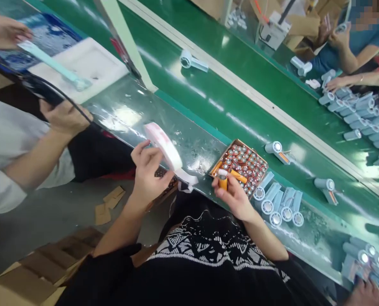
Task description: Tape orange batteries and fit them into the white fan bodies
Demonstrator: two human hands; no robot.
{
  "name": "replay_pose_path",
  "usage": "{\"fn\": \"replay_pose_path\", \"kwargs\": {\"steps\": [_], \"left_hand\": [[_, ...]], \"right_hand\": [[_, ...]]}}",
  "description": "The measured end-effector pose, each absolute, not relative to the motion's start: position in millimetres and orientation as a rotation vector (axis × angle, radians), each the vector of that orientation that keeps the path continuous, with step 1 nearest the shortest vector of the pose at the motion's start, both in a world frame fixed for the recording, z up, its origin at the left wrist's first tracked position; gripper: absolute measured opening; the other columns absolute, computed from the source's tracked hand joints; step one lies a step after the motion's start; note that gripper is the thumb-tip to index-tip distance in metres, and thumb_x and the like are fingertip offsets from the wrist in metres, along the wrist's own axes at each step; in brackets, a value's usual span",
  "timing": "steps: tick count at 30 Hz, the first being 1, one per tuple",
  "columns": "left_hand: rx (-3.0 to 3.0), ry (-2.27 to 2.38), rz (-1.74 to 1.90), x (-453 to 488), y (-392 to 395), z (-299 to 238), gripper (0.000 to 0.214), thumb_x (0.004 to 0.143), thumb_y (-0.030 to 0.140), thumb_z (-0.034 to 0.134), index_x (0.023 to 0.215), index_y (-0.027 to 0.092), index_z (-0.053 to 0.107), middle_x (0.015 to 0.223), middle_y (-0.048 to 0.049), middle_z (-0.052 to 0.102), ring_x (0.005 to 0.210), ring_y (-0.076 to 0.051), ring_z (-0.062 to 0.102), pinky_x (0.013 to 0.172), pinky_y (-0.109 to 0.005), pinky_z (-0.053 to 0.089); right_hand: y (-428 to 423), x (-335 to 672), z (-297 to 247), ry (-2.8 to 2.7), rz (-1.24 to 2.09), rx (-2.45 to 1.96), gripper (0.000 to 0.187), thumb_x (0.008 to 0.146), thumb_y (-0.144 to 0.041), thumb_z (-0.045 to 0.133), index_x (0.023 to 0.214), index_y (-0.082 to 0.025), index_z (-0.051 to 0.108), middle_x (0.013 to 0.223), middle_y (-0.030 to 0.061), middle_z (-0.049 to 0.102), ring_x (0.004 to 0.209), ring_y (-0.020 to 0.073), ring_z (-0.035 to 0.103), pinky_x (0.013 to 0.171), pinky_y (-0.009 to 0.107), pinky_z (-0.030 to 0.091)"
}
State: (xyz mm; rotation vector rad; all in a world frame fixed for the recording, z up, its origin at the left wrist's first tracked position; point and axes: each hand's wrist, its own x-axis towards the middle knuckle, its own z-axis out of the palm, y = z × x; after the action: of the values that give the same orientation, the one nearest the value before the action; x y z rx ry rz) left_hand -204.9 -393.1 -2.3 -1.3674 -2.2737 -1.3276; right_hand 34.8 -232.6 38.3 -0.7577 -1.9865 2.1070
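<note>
Shirt (205, 242): black, patterned
Left hand (148, 174): fingers gripping tape roll (164, 146) over bench (185, 146)
Right hand (234, 197): fingers clenched on orange cell (223, 182) beside tray (240, 165)
Print (157, 135): pink, too blurred to read

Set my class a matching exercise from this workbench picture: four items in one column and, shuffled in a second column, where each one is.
Items:
1. Pink-printed tape roll
2. Orange cylindrical cell
3. Pale blue cylindrical housings
4. Cardboard scraps

Places:
A. On the floor
B. In the left hand
C. On the bench beside the cardboard tray
D. In the right hand

Pairs: 1-B, 2-D, 3-C, 4-A
</note>
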Motion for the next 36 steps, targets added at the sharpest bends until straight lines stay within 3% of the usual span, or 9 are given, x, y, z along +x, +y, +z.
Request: {"fn": "replay_pose_path", "kwargs": {"steps": [4,10,15,18,24,27,31,34,36], "left_hand": [[-1.671,-2.070,-0.916,-180,-393,-2,0.048,0.084,0.003,0.071,0.125,0.028,0.073,0.111,-0.0083,0.071,0.136,-0.036,0.047,0.110,-0.050,0.053],[-1.722,-2.024,-0.813,-161,-381,-5,0.053,0.085,0.001,0.067,0.130,0.029,0.073,0.114,-0.0065,0.075,0.133,-0.034,0.045,0.100,-0.044,0.054],[-1.747,-2.121,-0.829,-157,-377,-3,0.056,0.089,0.003,0.066,0.138,0.029,0.070,0.119,-0.0063,0.075,0.131,-0.031,0.049,0.109,-0.045,0.050],[-1.722,-2.186,-0.771,-148,-373,5,0.045,0.094,0.005,0.065,0.133,0.026,0.073,0.122,-0.0060,0.074,0.125,-0.029,0.051,0.108,-0.041,0.048],[-1.698,-2.093,-0.671,-148,-356,12,0.027,0.105,0.022,0.065,0.129,0.029,0.075,0.122,-0.0008,0.072,0.107,-0.023,0.048,0.109,-0.038,0.040],[-1.641,-2.109,-0.603,-145,-351,10,0.029,0.104,0.023,0.066,0.131,0.029,0.073,0.120,-0.0023,0.071,0.105,-0.022,0.049,0.096,-0.040,0.040],[-1.521,-2.199,-0.724,-129,-337,0,0.038,0.102,0.045,0.069,0.131,0.021,0.071,0.108,-0.0086,0.070,0.100,-0.025,0.052,0.081,-0.044,0.035],[-1.502,-2.305,-0.859,-123,-323,-9,0.063,0.090,0.075,0.070,0.120,0.019,0.074,0.100,-0.0113,0.068,0.097,-0.029,0.053,0.080,-0.045,0.034],[-1.501,-2.366,-0.901,-121,-316,-13,0.065,0.085,0.078,0.072,0.113,0.020,0.076,0.094,-0.0112,0.066,0.095,-0.030,0.054,0.079,-0.045,0.034]], "right_hand": [[-222,36,48,-1.979,1.940,-0.625,0.042,0.111,-0.049,0.054,0.145,-0.026,0.059,0.148,0.0123,0.065,0.132,0.0254,0.066,0.117,0.045,0.052],[-218,31,48,-2.327,1.551,-0.570,0.047,0.112,-0.036,0.049,0.157,-0.024,0.052,0.151,0.0135,0.064,0.147,0.0283,0.055,0.128,0.049,0.040],[-219,26,36,-2.350,1.435,-0.734,0.027,0.107,-0.041,0.056,0.118,-0.021,0.070,0.110,0.0117,0.076,0.106,0.0276,0.070,0.100,0.041,0.057],[-221,26,32,-2.248,1.506,-0.833,0.031,0.104,-0.051,0.060,0.097,-0.021,0.067,0.086,0.0060,0.072,0.076,0.0205,0.064,0.073,0.031,0.056],[-180,33,22,-2.301,1.561,-0.978,0.049,0.079,-0.067,0.083,0.080,-0.020,0.071,0.072,0.0048,0.072,0.063,0.0202,0.066,0.055,0.027,0.054],[-165,27,18,-2.197,1.522,-1.087,0.050,0.066,-0.065,0.092,0.074,-0.020,0.070,0.066,0.0033,0.071,0.060,0.0205,0.067,0.050,0.026,0.053],[-185,7,17,-1.643,1.596,-0.997,0.048,0.072,-0.052,0.094,0.101,-0.019,0.074,0.100,0.0098,0.082,0.088,0.0259,0.079,0.074,0.035,0.067],[-213,-10,13,-1.295,1.566,-0.843,0.043,0.082,-0.040,0.090,0.116,-0.025,0.069,0.129,0.0083,0.077,0.111,0.0244,0.078,0.093,0.041,0.067],[-226,-14,10,-1.215,1.502,-0.826,0.041,0.084,-0.034,0.090,0.118,-0.028,0.067,0.141,0.0072,0.072,0.123,0.0244,0.074,0.099,0.043,0.066]]}}
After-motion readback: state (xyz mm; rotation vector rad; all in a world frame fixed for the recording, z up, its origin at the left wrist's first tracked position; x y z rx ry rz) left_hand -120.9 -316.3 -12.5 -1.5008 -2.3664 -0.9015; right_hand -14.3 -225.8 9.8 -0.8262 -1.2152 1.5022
